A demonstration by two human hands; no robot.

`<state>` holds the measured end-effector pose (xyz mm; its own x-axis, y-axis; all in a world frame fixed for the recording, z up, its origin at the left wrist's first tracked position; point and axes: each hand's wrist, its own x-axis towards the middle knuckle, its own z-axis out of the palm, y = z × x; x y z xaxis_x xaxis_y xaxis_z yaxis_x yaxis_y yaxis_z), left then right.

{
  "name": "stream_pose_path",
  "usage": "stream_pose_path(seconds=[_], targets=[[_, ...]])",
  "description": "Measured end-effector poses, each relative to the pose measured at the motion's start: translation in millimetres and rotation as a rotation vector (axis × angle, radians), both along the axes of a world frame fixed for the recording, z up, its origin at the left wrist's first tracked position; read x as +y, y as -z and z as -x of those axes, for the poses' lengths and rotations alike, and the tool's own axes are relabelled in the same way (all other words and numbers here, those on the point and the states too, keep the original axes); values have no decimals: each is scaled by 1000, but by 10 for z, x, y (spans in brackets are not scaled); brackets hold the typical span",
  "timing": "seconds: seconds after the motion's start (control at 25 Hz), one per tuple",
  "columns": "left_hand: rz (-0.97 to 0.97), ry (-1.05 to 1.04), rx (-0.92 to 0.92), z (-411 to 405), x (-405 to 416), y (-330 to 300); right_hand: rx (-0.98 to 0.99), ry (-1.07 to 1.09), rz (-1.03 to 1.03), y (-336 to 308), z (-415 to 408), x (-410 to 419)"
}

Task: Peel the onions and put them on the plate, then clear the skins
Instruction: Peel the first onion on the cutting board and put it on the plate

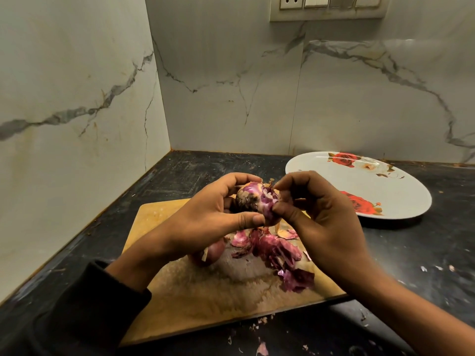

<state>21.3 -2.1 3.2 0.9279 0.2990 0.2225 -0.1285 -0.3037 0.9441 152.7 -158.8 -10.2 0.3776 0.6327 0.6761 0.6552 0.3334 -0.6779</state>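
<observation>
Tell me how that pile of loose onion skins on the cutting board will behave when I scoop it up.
The onion skins look thin and curled, so they are probably very light and floppy. They lie as separate overlapping flakes on the cutting board, so a scoop will likely shed some. Bits already sit on the counter, suggesting that they scatter easily.

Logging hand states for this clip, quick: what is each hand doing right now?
Left hand: closed around the onion, holding it above the cutting board.
Right hand: pinching the onion's skin between thumb and fingers.
</observation>
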Motion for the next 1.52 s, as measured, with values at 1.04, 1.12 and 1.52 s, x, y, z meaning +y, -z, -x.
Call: stream_pose_path(seconds=[1.04, 1.12, 1.52], targets=[[33, -6, -17, 28, 25, -12, -334, 112, 22, 26, -47, 49], [44, -5, -23, 29, 34, -6, -351, 127, 4, 36, -35, 66], [41, 24, -43, 37, 24, -15, -338, 131, -23, 56, -24, 71]])
